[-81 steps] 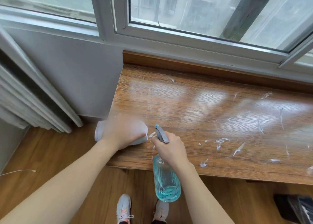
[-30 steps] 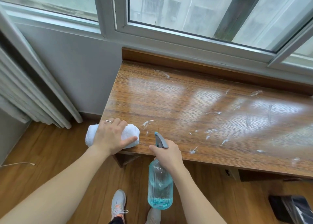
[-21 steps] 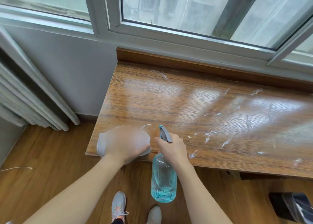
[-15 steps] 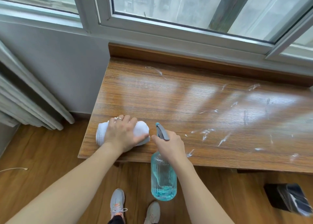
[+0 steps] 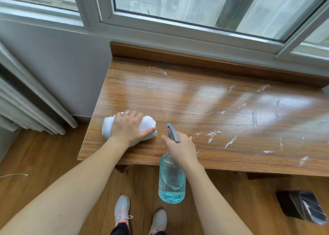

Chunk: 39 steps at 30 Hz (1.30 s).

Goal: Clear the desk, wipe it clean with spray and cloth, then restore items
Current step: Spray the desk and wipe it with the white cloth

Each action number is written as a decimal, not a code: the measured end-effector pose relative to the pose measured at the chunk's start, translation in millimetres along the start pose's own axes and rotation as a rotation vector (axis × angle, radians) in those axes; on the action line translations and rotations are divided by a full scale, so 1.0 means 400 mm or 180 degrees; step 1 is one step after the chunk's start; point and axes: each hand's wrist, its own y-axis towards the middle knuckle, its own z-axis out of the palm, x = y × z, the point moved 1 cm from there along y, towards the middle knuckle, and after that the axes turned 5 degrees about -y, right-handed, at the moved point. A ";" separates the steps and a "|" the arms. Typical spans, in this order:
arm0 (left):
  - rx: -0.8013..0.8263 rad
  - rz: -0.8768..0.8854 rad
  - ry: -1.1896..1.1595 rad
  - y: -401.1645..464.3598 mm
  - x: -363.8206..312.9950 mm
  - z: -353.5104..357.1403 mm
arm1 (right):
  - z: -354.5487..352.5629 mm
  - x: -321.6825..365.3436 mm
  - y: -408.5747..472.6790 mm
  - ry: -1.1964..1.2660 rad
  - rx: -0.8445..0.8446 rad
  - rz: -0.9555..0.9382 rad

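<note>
A wooden desk (image 5: 178, 99) stands under the window, its right half marked with white smears and streaks. My left hand (image 5: 130, 128) presses a folded white cloth (image 5: 108, 126) flat on the desk's near left corner, fingers spread over it. My right hand (image 5: 179, 147) grips the neck of a ribbed light-blue spray bottle (image 5: 171, 181) with a grey trigger head. The bottle hangs in front of the desk's front edge, with a little blue liquid at its bottom.
A wooden backboard (image 5: 195, 60) runs along the desk below the window frame (image 5: 178, 30). Grey curtains (image 5: 26, 101) hang at the left. A black bin with a plastic liner (image 5: 302, 208) stands on the wood floor at the right. My shoes (image 5: 122, 211) are below.
My left hand has rubbed the cloth back and forth over the desk's near left corner, and it now sits slightly further onto the surface. The right hand keeps holding the bottle in place.
</note>
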 end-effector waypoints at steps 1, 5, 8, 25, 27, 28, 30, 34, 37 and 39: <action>-0.0067 0.0077 -0.0041 -0.030 -0.011 -0.001 | -0.006 0.001 0.005 0.0020 0.0012 -0.0007; -0.0259 0.0231 0.0009 -0.132 -0.052 0.002 | -0.030 0.016 0.024 0.0010 0.0047 -0.0041; -0.0271 0.0241 0.0120 -0.142 -0.052 0.005 | -0.039 0.032 0.040 -0.0052 0.0059 -0.0091; 0.0266 -0.0210 0.0264 0.201 0.004 0.015 | -0.072 0.038 0.092 0.0019 -0.0039 -0.0077; 0.0212 -0.0207 0.0241 0.180 -0.002 0.016 | -0.087 0.040 0.097 -0.0024 -0.0050 -0.0127; 0.0162 -0.0171 0.0224 0.162 -0.006 0.016 | -0.093 0.042 0.101 -0.0011 -0.0049 -0.0156; 0.0015 -0.0022 0.0120 0.114 -0.021 0.016 | -0.101 0.043 0.111 -0.0006 -0.0029 -0.0203; -0.0324 0.0074 0.0075 0.003 -0.054 0.023 | -0.114 0.045 0.137 -0.0106 0.0066 -0.0282; -0.0353 -0.0050 0.0230 -0.019 -0.066 0.027 | -0.120 0.053 0.164 -0.0162 0.0131 -0.0314; -0.0290 -0.0028 0.0279 -0.005 -0.061 0.026 | -0.121 0.061 0.184 -0.0189 0.0156 -0.0320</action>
